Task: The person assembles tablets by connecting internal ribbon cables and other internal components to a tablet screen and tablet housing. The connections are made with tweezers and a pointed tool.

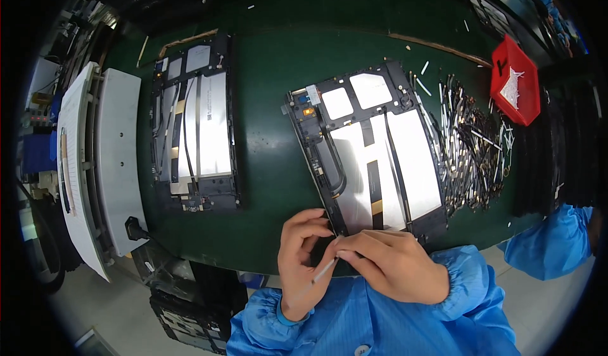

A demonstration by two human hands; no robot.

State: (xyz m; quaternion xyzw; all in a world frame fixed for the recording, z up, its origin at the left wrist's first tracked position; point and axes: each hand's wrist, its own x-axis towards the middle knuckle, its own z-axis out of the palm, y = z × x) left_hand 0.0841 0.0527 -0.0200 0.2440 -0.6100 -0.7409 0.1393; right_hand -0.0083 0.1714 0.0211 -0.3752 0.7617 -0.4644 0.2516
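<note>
A tablet-like device with its back off (386,159) lies tilted on the green bench in front of me, its silver battery panels and black ribbon cables showing. At its near left corner my two hands meet. My right hand (399,264) pinches a thin pale strip (325,271) between thumb and forefinger. The strip slants down across my left hand (303,261), whose curled fingers rest by the device's edge and whose thumb meets the strip near the right fingertips. The pinched end is hidden by my fingers.
A second opened device (196,121) lies at the left, beside a white stand (120,159) with paper and a pen. Right of the near device is a heap of narrow black and white strips (472,147). A red bin (532,90) holds small white pieces. A blue sleeve (551,242) shows at the right.
</note>
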